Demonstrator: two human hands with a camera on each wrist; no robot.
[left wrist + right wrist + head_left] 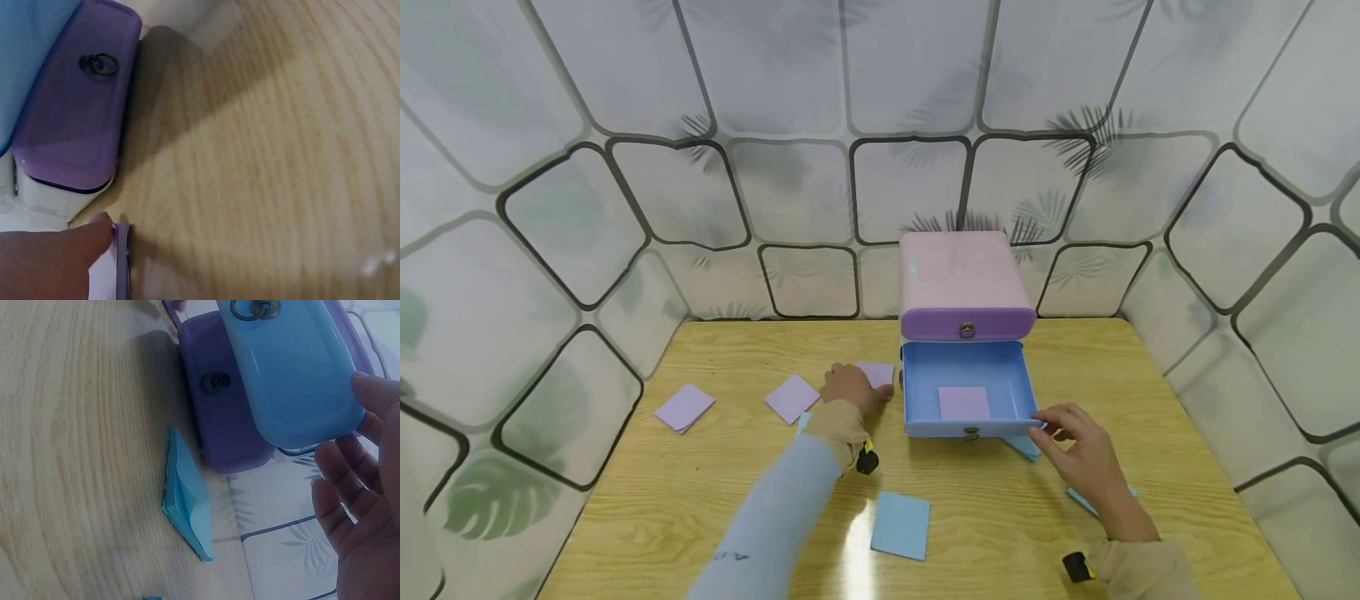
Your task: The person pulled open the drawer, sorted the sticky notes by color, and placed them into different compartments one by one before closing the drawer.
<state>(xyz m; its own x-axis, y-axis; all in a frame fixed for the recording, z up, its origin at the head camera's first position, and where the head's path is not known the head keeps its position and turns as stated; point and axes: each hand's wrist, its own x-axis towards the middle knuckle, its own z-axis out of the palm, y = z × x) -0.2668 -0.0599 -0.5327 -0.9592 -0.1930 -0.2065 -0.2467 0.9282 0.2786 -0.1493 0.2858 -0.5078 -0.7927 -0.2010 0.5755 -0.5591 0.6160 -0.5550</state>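
Observation:
A pink and purple drawer cabinet (962, 271) stands at the back of the table, its blue drawer (936, 430) pulled out with a purple sticky note pad (964, 402) lying inside. My right hand (1078, 454) pinches the drawer's front right corner, thumb on the front face (300, 375), fingers behind. Left of the cabinet, my left hand (850, 387) grips another purple pad (877, 373). In the left wrist view its thumb lies against that pad's edge (122, 265); the other fingers are hidden. Below the blue drawer is a purple lower drawer (75, 119) with a ring pull.
Two purple pads (792, 398) (684, 407) lie to the left. A blue pad (900, 525) sits near the front, another (1024, 447) partly beneath the open drawer. One more blue pad (1082, 502) is partly covered by the right arm. A patterned wall (805, 192) surrounds the table.

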